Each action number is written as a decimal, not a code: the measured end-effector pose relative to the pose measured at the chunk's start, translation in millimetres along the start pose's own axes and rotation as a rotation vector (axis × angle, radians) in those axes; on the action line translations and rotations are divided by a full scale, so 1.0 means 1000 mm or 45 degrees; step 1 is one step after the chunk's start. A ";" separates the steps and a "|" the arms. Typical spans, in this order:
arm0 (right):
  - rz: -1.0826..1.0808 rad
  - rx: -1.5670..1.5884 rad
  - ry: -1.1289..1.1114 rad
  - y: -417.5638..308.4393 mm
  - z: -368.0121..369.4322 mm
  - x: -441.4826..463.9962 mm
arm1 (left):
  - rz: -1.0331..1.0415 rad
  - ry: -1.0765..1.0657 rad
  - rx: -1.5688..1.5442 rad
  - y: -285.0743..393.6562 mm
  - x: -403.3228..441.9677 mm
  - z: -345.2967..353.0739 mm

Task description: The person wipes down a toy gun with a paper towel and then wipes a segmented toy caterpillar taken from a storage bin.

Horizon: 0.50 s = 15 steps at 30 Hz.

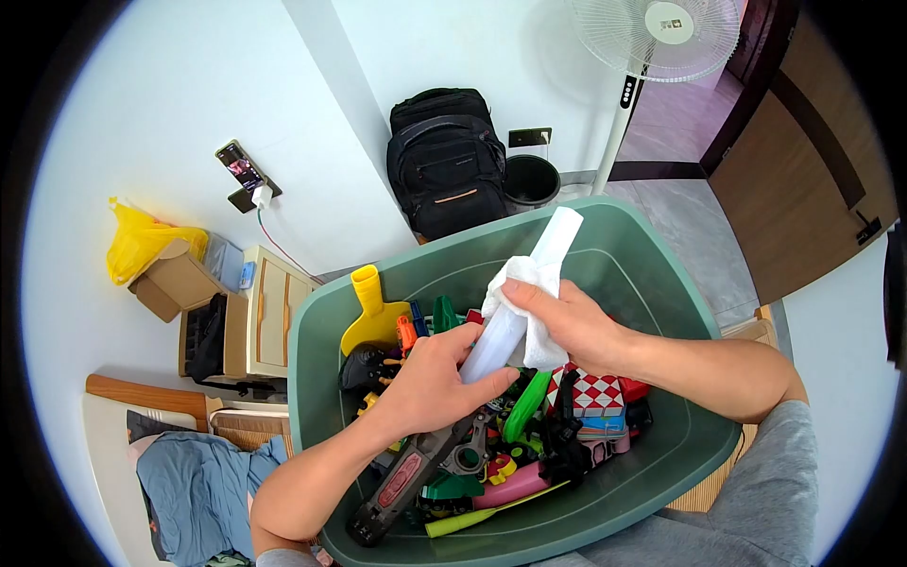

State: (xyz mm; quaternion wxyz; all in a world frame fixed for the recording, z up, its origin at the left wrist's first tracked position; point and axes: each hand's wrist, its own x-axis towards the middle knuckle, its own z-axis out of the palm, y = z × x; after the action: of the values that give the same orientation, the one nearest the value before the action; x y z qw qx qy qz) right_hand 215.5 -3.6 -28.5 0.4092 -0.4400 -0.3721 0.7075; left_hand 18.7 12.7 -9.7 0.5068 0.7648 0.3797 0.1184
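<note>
A toy sword (561, 234) with a pale translucent blade and a dark grey handle slants across the green plastic tub. My left hand (439, 383) is closed around the lower blade, just above the handle. A white cloth (540, 348) is pinched in my right hand (576, 326) and wrapped partly around the middle of the blade. The blade's tip sticks out past the cloth. Below my hands lie toys: a yellow shovel (373, 317), a bright green piece (525, 406), a red-and-white checked block (595, 389) and a lime green stick (491, 511).
The green tub (694, 326) stands before me. Behind it are a black backpack (446, 170), a black bin (531, 180) and a standing fan (652, 57). A phone (240, 165) charges on the left wall, above a drawer cabinet (274, 317). A brown door (803, 161) is at right.
</note>
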 end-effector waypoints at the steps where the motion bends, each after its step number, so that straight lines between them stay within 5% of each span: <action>1: -0.010 0.002 0.015 -0.001 0.001 0.000 | 0.013 0.006 -0.006 -0.001 0.000 0.000; 15: -0.058 0.146 0.214 -0.012 -0.006 0.007 | 0.003 0.012 0.016 0.001 0.000 -0.001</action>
State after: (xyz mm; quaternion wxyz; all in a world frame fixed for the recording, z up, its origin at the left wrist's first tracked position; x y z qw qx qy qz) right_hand 222.4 8.1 -21.9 0.4795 -0.4651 -0.3051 0.6787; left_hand 18.6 13.6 -8.2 0.5002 0.7678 0.3820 0.1200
